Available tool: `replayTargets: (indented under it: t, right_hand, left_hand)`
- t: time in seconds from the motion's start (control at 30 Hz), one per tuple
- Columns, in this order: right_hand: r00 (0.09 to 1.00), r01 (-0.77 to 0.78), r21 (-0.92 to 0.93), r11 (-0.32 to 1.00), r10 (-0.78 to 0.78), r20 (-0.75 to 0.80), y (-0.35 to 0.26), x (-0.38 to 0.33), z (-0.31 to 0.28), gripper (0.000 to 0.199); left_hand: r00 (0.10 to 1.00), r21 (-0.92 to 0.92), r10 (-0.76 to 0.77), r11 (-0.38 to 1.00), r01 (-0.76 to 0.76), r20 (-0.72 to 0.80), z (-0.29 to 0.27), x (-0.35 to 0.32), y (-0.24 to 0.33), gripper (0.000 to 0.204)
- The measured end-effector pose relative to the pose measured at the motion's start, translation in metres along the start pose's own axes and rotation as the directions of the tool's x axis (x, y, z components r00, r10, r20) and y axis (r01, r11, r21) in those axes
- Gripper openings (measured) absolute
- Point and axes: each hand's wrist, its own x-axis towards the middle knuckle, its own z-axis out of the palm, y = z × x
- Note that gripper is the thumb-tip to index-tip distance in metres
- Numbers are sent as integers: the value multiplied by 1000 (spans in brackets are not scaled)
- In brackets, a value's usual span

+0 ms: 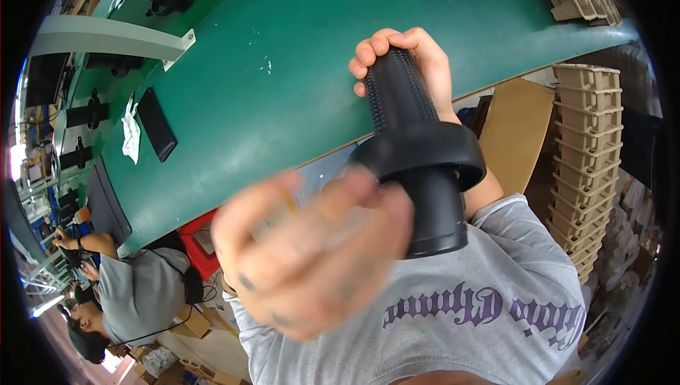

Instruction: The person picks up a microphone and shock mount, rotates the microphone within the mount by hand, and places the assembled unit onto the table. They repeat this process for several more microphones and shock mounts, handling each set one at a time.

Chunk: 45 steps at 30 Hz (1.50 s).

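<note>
One black part [419,145] in right hand [435,73]

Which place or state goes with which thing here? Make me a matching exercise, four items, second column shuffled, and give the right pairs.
Column one
1. Black part with a ring
2. Crumpled white wipe
3. Tall stack of beige trays
4. Left hand

Column two
A. To the right of the brown cardboard
B. Blurred, in front of the grey shirt
C. Gripped by the right hand
D. On the green table, beside a flat black thing

Right pairs: 1-C, 2-D, 3-A, 4-B
</note>
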Motion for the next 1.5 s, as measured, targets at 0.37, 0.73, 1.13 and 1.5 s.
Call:
replayTargets:
  t: [0.37, 0.73, 1.13, 1.5]
  right_hand:
    - [997, 78, -140, 987, -76, 22, -1, -2, 4, 24]
    - [996, 66, 9, 998, -66, 60, 8, 1, 1, 26]
    - [957, 289, 76, 954, -288, -20, 3, -3, 0, 16]
    - [922, 371, 129, 919, -381, 64, 1, 0, 4, 24]
  left_hand:
    - [993, 387, -115, 917, 99, 18, 9, -7, 4, 17]
    - [996, 205, 8, 979, 9, -85, 17, -27, -7, 23]
    - [972, 114, -145, 979, 167, -182, 23, -8, 24, 15]
    - [1000, 147, -16, 989, 19, -26, 25, -4, 31, 22]
